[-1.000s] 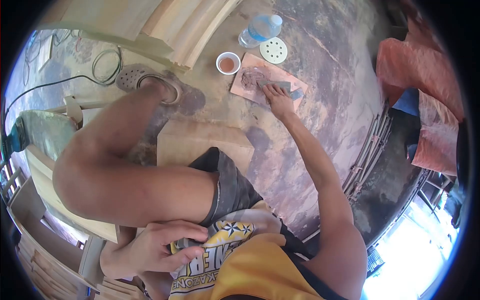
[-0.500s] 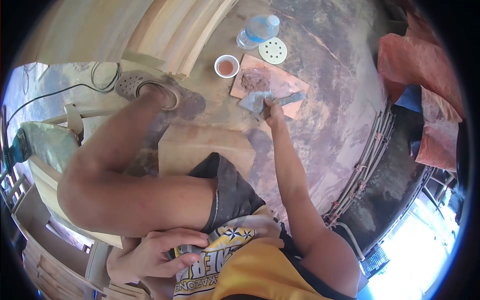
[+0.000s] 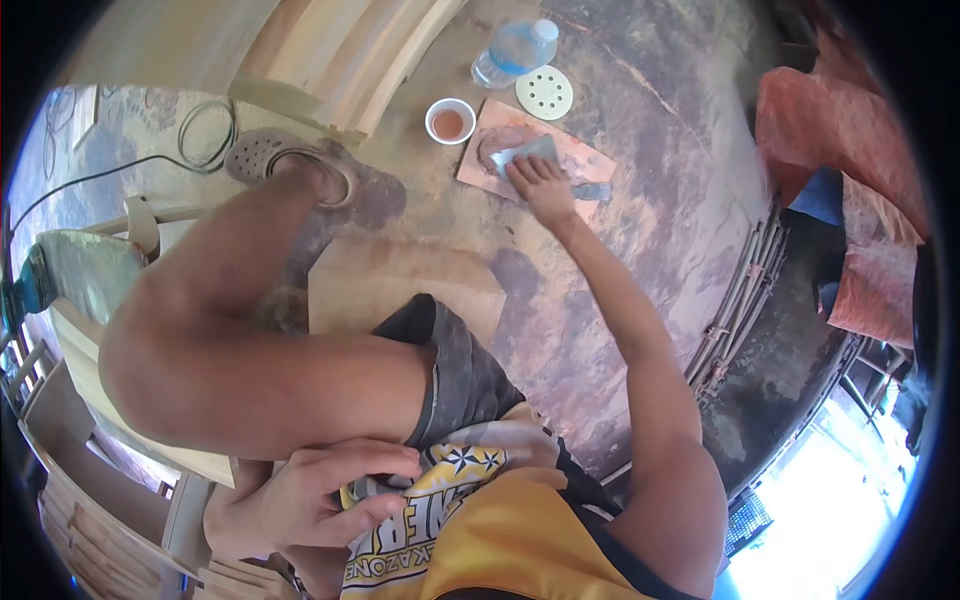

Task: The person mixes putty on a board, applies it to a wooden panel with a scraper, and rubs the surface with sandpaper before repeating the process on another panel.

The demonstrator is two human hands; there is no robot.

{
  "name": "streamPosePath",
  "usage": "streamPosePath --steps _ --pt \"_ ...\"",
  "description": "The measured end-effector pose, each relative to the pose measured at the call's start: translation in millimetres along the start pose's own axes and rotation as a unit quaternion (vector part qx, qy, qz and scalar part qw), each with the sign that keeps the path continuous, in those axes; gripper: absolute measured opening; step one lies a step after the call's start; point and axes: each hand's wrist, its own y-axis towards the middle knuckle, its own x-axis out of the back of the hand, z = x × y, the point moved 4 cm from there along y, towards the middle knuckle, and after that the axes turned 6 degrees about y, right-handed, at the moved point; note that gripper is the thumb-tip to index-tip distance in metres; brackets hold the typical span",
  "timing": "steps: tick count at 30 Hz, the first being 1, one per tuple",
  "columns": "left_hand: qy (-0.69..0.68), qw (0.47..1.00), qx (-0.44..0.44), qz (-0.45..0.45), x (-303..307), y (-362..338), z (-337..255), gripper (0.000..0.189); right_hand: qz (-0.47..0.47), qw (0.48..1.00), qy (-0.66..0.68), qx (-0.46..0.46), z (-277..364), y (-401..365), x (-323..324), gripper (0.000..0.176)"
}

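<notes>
we had our right hand [image 3: 542, 188] stretched out over the pinkish board [image 3: 590, 165], which lay on the stained floor [image 3: 640, 260]. its fingers were laid together over a flat grey blade [image 3: 530, 155], holding it low, with the blade's pale front edge at the brownish paste [image 3: 492, 143] spread on the left part of the board. the thumb was hidden from us. a grey strip [image 3: 592, 191] lay near the board's right-hand edge, just beside that hand.

our left hand [image 3: 320, 500] was down by our lap, next to the bare thigh, with its fingers bent and the thumb set apart from them. a small greyish thing [image 3: 372, 487] showed between thumb and fingers, but we could not tell what it was or whether we were gripping it.

near the board's upper left edge stood a white cup [image 3: 450, 121] with reddish-brown stuff inside. above the board we had a pale round disc [image 3: 544, 93] with a ring of holes, and just beside it a clear bottle [image 3: 513, 52] with a blue band. a wooden block [image 3: 400, 280] sat on the floor between the board and our dark shorts [image 3: 470, 370], and a clog [image 3: 255, 155] was on our foot near a looped cable [image 3: 190, 140].
</notes>
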Motion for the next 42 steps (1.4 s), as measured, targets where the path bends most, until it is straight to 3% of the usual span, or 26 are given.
streamPosePath --steps 2,3,7,9,13,16,18,22,24,28,31,37,40,42 --pt "0.002 1.000 0.005 -0.007 -0.4 -2.0 -1.2 0.031 -0.040 0.992 -0.097 0.075 -11.6 -4.5 7.5 0.044" --pt "0.004 1.000 0.004 -0.010 0.3 -1.5 -3.0 0.030 0.001 0.995 -0.083 0.057 -17.5 -2.7 10.5 0.045" --pt "-0.015 1.000 -0.002 -0.014 -0.8 -0.4 -0.2 0.030 0.016 0.996 -0.054 0.070 2.3 15.7 38.4 0.044" --pt "-0.016 1.000 -0.013 -0.006 -0.5 0.1 1.2 0.030 0.026 0.981 -0.118 0.149 14.6 18.2 33.7 0.045" --pt "-0.012 0.999 -0.014 -0.028 -0.3 -1.2 -0.7 0.030 0.009 0.970 -0.140 0.200 -17.7 8.3 31.1 0.046" --pt "-0.015 0.999 -0.017 -0.026 1.2 -1.5 0.4 0.030 0.060 0.973 -0.116 0.192 -25.8 13.3 56.6 0.044" --pt "-0.025 0.999 -0.006 -0.023 0.0 -0.2 0.3 0.032 0.080 0.990 0.006 0.118 -26.8 21.7 70.0 0.039" --pt "-0.032 0.999 -0.004 -0.030 0.9 0.6 0.5 0.034 0.068 0.993 0.056 0.080 -12.7 44.5 88.3 0.036" --pt "-0.024 0.999 0.008 -0.022 0.2 0.7 0.2 0.036 0.111 0.992 0.061 0.016 -20.9 69.1 78.6 0.039" --pt "-0.018 1.000 0.002 -0.022 0.6 1.5 0.6 0.039 0.150 0.988 0.028 0.020 -13.9 107.5 71.1 0.052" --pt "-0.036 0.999 0.000 -0.031 -0.9 0.0 2.7 0.042 0.171 0.981 -0.035 0.091 0.8 113.6 73.8 0.052" --pt "-0.025 0.998 -0.003 -0.053 -1.9 2.8 2.3 0.045 0.177 0.970 0.035 0.166 -21.6 109.5 62.0 0.044" --pt "0.003 0.997 -0.022 -0.072 -1.2 2.5 0.7 0.046 0.177 0.965 -0.013 0.196 -30.3 108.1 56.3 0.042" --pt "-0.038 0.996 0.012 -0.076 -0.4 0.8 1.4 0.047 0.202 0.953 -0.064 0.217 -29.4 100.1 60.4 0.036"
